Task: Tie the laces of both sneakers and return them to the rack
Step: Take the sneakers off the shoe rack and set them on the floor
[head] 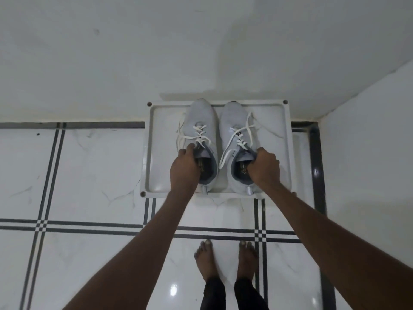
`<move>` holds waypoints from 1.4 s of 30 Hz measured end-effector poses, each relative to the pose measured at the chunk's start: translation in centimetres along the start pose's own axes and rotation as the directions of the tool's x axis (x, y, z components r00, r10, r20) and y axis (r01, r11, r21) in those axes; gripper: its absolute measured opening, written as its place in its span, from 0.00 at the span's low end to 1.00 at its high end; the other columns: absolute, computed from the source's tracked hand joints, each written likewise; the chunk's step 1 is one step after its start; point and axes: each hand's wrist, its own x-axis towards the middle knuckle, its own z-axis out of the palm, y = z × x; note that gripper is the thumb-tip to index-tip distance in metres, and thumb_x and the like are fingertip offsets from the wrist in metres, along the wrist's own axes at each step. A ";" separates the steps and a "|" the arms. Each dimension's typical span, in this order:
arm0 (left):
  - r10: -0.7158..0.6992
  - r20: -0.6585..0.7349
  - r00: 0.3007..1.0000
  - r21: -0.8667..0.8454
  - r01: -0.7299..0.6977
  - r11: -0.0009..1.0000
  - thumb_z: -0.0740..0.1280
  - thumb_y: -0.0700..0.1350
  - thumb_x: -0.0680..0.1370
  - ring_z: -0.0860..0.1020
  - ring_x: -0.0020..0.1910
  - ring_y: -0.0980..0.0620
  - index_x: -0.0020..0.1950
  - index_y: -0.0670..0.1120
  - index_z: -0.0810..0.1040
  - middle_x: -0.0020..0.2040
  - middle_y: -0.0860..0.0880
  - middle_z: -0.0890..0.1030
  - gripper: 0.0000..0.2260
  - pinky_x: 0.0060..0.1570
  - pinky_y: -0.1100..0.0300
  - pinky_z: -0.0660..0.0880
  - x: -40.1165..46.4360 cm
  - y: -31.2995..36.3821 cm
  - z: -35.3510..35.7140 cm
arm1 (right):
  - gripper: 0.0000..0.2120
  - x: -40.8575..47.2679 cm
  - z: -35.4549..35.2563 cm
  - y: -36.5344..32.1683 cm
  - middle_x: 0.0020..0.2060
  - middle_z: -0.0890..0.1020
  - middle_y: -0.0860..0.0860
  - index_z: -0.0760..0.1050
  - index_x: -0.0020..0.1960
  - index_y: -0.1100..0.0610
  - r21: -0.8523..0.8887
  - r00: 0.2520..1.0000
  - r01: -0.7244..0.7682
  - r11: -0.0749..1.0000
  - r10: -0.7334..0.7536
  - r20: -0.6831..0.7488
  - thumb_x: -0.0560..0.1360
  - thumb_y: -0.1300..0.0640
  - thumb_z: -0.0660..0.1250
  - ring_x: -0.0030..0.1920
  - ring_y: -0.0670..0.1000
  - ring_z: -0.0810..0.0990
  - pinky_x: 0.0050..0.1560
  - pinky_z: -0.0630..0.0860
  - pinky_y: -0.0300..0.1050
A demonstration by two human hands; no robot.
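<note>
**Loose laces, soft sneakers: grab them by the collar**

Both sneakers sit side by side on the rack, toes toward the wall, heels at the front edge nearest you. The left sneaker point(202, 139) and right sneaker point(240, 142) look like light knit uppers, so expect them to be soft and squashy, nothing fragile, and easy to lift one per hand. The heel collar is the firmest bit up top, and that's where you've got them.

Your left hand point(184, 167) has its fingers tucked into the opening of the left sneaker, thumb up near the tongue, so the grip is closed on the collar edge. Your right hand point(263, 164) is curled the same way over the collar of the right sneaker. How tight either one is pinching, I can't tell from here.

The laces point(242, 130) are the floppy part. They're white, flat and clearly untied, trailing off both sides and lying on the rack's surface. My guess is they'll dangle and snag if you lift quickly, so keep the shoes level.

The rack point(288, 142) is a pale tray-like shelf with raised edges, tucked into the corner by the wall. Around it is glossy white tiled floor point(89, 171) with dark stripes, probably slippery. Your bare feet point(225, 258) are planted just behind.
</note>
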 end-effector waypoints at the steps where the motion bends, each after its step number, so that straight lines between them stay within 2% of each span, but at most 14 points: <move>1: -0.011 -0.004 1.000 -0.013 0.010 1.000 0.60 0.35 0.77 0.79 0.51 0.35 0.70 0.43 0.70 0.57 0.38 0.78 0.21 0.49 0.45 0.75 -0.1 0.1 -0.2 | 0.08 0.0 -0.1 -0.1 0.48 0.82 0.63 0.74 0.52 0.65 -0.001 1.000 -0.004 1.000 0.004 0.000 0.74 0.63 0.64 0.50 0.66 0.81 0.46 0.76 0.52; 6: -0.095 -0.049 0.994 -0.080 0.091 0.993 0.57 0.33 0.76 0.78 0.46 0.40 0.62 0.43 0.76 0.50 0.41 0.81 0.17 0.42 0.54 0.68 -1.8 1.2 -1.6 | 0.08 -2.1 -1.2 -0.4 0.49 0.82 0.63 0.76 0.51 0.65 0.031 1.000 0.014 0.999 -0.014 0.014 0.74 0.63 0.64 0.50 0.65 0.81 0.48 0.77 0.53; 9: -0.123 -0.055 0.991 -0.104 0.116 0.988 0.57 0.33 0.75 0.74 0.41 0.46 0.59 0.43 0.77 0.48 0.42 0.82 0.16 0.42 0.56 0.66 -3.7 1.4 -2.5 | 0.08 -4.1 -2.2 -0.1 0.48 0.82 0.63 0.77 0.50 0.65 0.048 1.000 0.018 0.999 -0.019 0.021 0.74 0.63 0.64 0.49 0.65 0.81 0.45 0.75 0.50; 14: -0.096 -0.135 0.986 -0.161 0.073 0.984 0.56 0.31 0.74 0.79 0.45 0.41 0.60 0.44 0.78 0.47 0.42 0.82 0.19 0.42 0.53 0.70 -8.9 1.3 -4.8 | 0.07 -9.1 -3.8 0.6 0.46 0.82 0.62 0.76 0.49 0.66 0.090 0.998 0.048 0.995 -0.045 -0.036 0.74 0.65 0.62 0.47 0.64 0.80 0.39 0.68 0.46; 18: -0.041 -0.168 0.985 -0.195 0.008 0.981 0.57 0.31 0.73 0.79 0.45 0.41 0.61 0.44 0.79 0.47 0.41 0.82 0.21 0.45 0.51 0.74 -13.4 0.0 -6.3 | 0.07 -13.8 -4.1 1.5 0.45 0.82 0.62 0.77 0.48 0.66 0.120 0.996 0.049 0.992 -0.039 -0.081 0.74 0.65 0.62 0.47 0.64 0.81 0.39 0.68 0.45; 24: 0.021 -0.167 0.986 -0.165 -0.049 0.985 0.58 0.31 0.73 0.80 0.44 0.41 0.61 0.46 0.79 0.48 0.42 0.83 0.21 0.42 0.55 0.72 -21.4 -4.0 -5.7 | 0.08 -22.5 -1.1 5.0 0.44 0.83 0.63 0.77 0.47 0.66 0.145 0.989 0.025 0.989 -0.004 -0.147 0.72 0.65 0.62 0.46 0.65 0.80 0.40 0.70 0.46; 29: 0.046 -0.144 0.988 -0.176 -0.072 0.982 0.59 0.31 0.72 0.80 0.43 0.41 0.60 0.46 0.79 0.46 0.42 0.82 0.21 0.40 0.56 0.71 -28.0 -7.9 -2.2 | 0.11 -29.5 4.6 8.1 0.45 0.83 0.63 0.79 0.50 0.66 0.173 0.990 -0.043 0.984 0.066 -0.127 0.72 0.65 0.62 0.47 0.65 0.81 0.43 0.72 0.49; 32: 0.030 -0.109 0.994 -0.204 -0.052 0.978 0.58 0.31 0.73 0.79 0.44 0.43 0.61 0.46 0.79 0.47 0.42 0.82 0.21 0.41 0.56 0.71 -30.5 -10.5 1.0 | 0.10 -31.7 8.4 10.1 0.45 0.83 0.63 0.79 0.51 0.67 0.168 0.988 -0.081 0.982 0.101 -0.114 0.73 0.65 0.62 0.48 0.65 0.81 0.42 0.69 0.46; 35: -0.001 -0.077 0.997 -0.212 -0.015 0.977 0.57 0.32 0.73 0.79 0.45 0.43 0.62 0.47 0.78 0.48 0.43 0.81 0.22 0.43 0.54 0.74 -31.7 -13.7 6.1 | 0.09 -31.8 13.2 12.4 0.43 0.83 0.63 0.79 0.48 0.67 0.156 0.990 -0.082 0.984 0.098 -0.099 0.72 0.65 0.62 0.46 0.65 0.81 0.40 0.69 0.45; 38: -0.038 -0.042 0.998 -0.211 0.029 0.977 0.57 0.32 0.73 0.79 0.46 0.44 0.63 0.48 0.77 0.49 0.45 0.81 0.23 0.42 0.56 0.73 -31.7 -16.7 11.7 | 0.08 -30.6 18.4 14.6 0.41 0.82 0.62 0.78 0.46 0.68 0.139 0.995 -0.066 0.988 0.076 -0.065 0.72 0.66 0.62 0.44 0.64 0.80 0.38 0.66 0.45; 42: -0.060 -0.031 0.998 -0.205 0.052 0.977 0.57 0.32 0.73 0.79 0.46 0.44 0.63 0.48 0.77 0.49 0.45 0.81 0.22 0.43 0.57 0.72 -29.7 -20.5 19.8 | 0.07 -27.0 26.6 17.7 0.42 0.82 0.62 0.77 0.46 0.67 0.145 0.996 -0.067 0.987 0.075 -0.050 0.72 0.66 0.63 0.44 0.64 0.81 0.39 0.70 0.45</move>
